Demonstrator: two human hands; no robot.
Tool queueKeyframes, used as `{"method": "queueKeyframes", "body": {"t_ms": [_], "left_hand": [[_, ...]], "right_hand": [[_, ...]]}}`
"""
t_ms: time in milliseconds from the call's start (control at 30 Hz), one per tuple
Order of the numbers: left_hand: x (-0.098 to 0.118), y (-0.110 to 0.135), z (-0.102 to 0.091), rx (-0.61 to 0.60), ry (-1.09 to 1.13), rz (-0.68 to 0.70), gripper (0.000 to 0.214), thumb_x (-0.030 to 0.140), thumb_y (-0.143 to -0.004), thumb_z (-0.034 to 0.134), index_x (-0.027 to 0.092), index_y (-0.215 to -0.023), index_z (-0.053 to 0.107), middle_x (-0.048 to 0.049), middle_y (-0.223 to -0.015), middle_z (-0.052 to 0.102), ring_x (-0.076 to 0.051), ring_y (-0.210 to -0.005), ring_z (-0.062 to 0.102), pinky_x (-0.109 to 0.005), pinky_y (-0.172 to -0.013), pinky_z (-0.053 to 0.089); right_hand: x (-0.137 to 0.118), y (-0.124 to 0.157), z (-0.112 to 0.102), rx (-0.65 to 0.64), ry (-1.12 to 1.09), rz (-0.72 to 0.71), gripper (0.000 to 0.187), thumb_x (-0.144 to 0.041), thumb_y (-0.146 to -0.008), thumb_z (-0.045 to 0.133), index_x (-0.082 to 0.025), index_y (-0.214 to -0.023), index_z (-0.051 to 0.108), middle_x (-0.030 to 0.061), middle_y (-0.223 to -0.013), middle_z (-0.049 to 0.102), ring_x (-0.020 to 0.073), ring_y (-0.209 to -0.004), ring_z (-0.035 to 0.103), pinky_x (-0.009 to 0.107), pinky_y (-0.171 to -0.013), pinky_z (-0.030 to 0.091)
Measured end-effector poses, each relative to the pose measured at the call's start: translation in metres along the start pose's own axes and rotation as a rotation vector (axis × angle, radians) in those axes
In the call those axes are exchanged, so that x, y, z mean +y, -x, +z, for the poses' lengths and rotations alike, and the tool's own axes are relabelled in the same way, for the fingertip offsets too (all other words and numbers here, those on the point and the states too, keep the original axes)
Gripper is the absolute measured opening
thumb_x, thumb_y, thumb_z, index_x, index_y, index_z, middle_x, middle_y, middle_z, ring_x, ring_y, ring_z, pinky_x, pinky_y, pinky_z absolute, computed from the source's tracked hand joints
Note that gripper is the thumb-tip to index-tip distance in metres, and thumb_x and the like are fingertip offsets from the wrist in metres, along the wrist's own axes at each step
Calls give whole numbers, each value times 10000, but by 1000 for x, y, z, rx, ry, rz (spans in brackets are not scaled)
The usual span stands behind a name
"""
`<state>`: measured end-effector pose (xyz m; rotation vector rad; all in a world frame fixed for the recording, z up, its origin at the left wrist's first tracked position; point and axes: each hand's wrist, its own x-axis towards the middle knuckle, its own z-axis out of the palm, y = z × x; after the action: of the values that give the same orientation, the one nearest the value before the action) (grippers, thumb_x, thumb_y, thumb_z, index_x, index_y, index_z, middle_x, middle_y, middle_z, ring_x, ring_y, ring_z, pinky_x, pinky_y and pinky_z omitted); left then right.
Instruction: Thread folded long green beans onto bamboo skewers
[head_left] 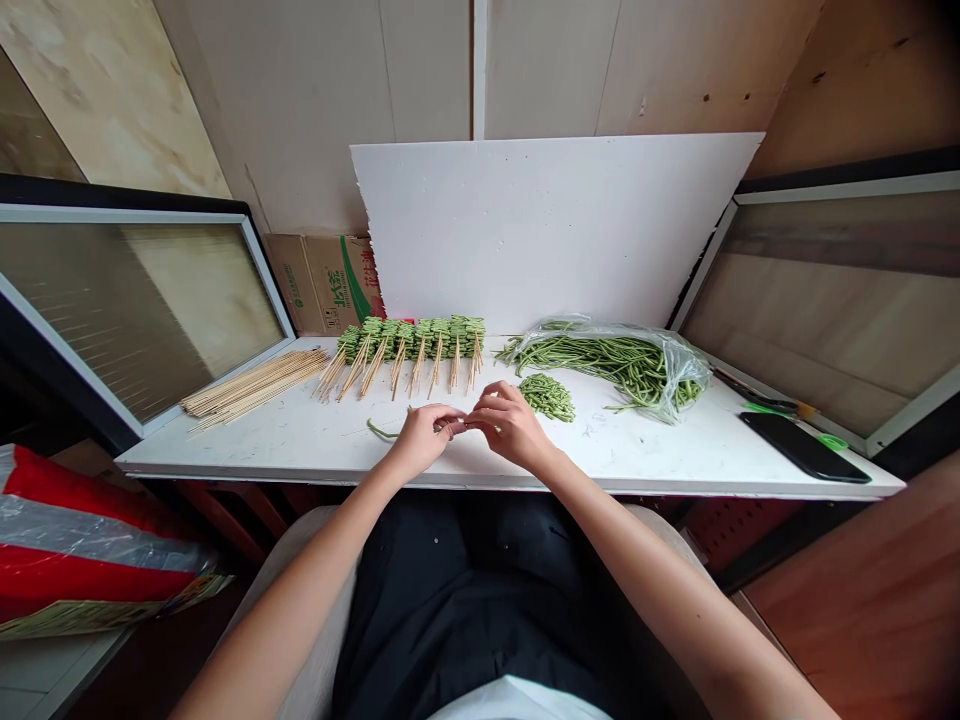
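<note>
Near the front edge of the white table, my left hand (424, 440) is closed with its fingertips pinched. A long green bean (381, 431) curves out to the left from behind it; its other end is hidden by the hand. My right hand (510, 428) is also closed, thumb and fingers pinched right beside the left fingertips. What lies between its fingers is too small to make out. Just behind the right hand is a heap of short cut bean pieces (547, 397). Behind my left hand stand several bundles of skewered green beans (414, 342), their sticks pointing towards me.
Loose bamboo skewers (255, 385) lie at the left. A clear plastic bag (679, 375) of long beans (592, 355) rests at the back right. A black phone (804, 447) lies at the right edge. A white panel (555, 230) and a cardboard box (326, 285) stand behind.
</note>
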<state>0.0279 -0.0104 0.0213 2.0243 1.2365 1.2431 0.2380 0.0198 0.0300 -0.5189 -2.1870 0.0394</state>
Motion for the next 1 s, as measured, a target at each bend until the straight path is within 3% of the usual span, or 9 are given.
{"method": "queueKeyframes", "body": {"t_ms": [133,233,367,500,600,667,733,833,1000], "left_hand": [[3,1,0,-23,17,117,189,234,-901,666,186,-761,783,-64,-780,739,-191,-753,670,-306,-723,531],[3,1,1,9,100,173,207,220,-912,650,186,-752,777,-64,-770,732,-181,-731,671,-300,-714,538],[1,1,3,27,168,182,199,219,-912,642,190,-775,784,-66,-781,737,-183,-731,681,-305,-708,566],[1,1,4,29,191,176,180,229,-900,661,187,-775,784,-69,-782,737,-190,-738,683,-309,-708,572],[3,1,1,20,158,168,198,252,-922,659,183,-780,779,-61,-758,725,-181,-700,665,-304,-697,553],[6,1,-2,12,94,146,230,268,-945,643,180,-774,769,-55,-749,721,-171,-664,643,-299,-681,532],[9,1,-5,10,10,131,253,251,-956,623,181,-752,756,-50,-746,722,-172,-670,637,-297,-692,515],[14,2,-7,9,-100,151,258,203,-955,598,193,-748,752,-39,-732,720,-185,-715,649,-301,-735,504],[17,5,-1,26,-153,274,265,170,-954,588,209,-754,757,-45,-744,732,-200,-748,672,-325,-801,519]], "right_hand": [[-2,1,9,163,-247,166,199,-177,-930,681,-290,-853,826,63,-787,742,290,-995,593,464,-902,514],[-2,2,19,281,-488,344,87,-292,-856,797,-269,-774,811,65,-777,728,275,-948,629,446,-888,532],[-3,6,33,320,-753,521,158,-383,-744,875,-246,-753,797,60,-831,722,249,-886,664,409,-816,558],[-6,10,42,328,-817,611,204,-423,-758,849,-231,-788,788,61,-889,730,225,-830,674,391,-773,574],[-6,10,39,351,-628,546,197,-438,-840,795,-244,-809,790,69,-850,739,249,-866,669,426,-820,573],[-5,8,30,347,-412,405,141,-397,-886,774,-266,-840,803,75,-831,745,287,-976,649,474,-911,550],[-4,6,18,282,-216,236,73,-326,-917,751,-295,-914,817,79,-858,758,315,-1077,610,519,-988,508],[-3,4,6,158,-68,87,175,-216,-944,680,-319,-992,813,74,-913,765,324,-1122,585,539,-1004,482],[-7,4,13,259,-166,173,223,-124,-903,643,-288,-819,769,50,-777,728,307,-1073,593,503,-970,497]]}}
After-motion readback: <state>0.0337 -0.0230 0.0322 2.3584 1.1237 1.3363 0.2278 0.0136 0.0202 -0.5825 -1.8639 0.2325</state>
